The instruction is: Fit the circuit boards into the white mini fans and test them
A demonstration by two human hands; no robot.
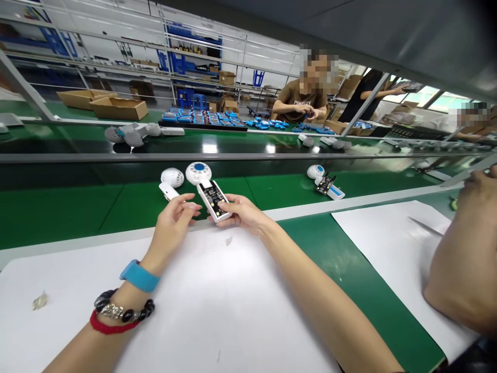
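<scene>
My right hand point(244, 213) grips a white device by its lower end, thumb on the exposed black circuit board point(214, 199). The device has a handle-like body and a round, slotted white head point(198, 173) with a blue centre, pointing away from me. Just left of it is my left hand point(176, 217), fingers loosely bent and apart, with nothing visible in them. Beyond that hand lies a similar white device point(172, 177) on the green belt, the lower end of its body partly hidden by my fingers.
White paper point(217, 300) covers the bench before me, with small scraps on it. Another device with its board showing point(328, 185) lies on the green belt point(267, 191) to the right. A co-worker's arm point(462, 259) is at the right edge. Blue parts point(205, 118) fill a far tray.
</scene>
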